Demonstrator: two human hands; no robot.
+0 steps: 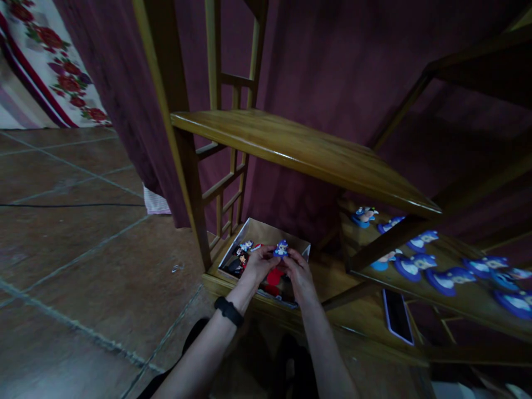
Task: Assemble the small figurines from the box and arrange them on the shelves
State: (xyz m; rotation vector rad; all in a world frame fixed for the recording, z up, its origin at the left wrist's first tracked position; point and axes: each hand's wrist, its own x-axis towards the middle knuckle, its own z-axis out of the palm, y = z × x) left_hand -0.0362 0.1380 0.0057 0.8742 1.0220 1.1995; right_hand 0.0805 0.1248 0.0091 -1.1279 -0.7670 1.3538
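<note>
One blue-and-white figurine (281,249) was gripped by left hand (258,265) and right hand (297,267) over open box (268,234), six o'clock | wooden shelf (455,249) bore figurines (451,281), four | purple curtain (299,61) hung, twelve | tiled floor (103,299) lay, eight

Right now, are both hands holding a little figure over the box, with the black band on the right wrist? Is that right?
Not quite: the head view shows the black band on the left wrist, not the right one. The rest is right: the left hand and the right hand hold a little figure over the box.
</note>
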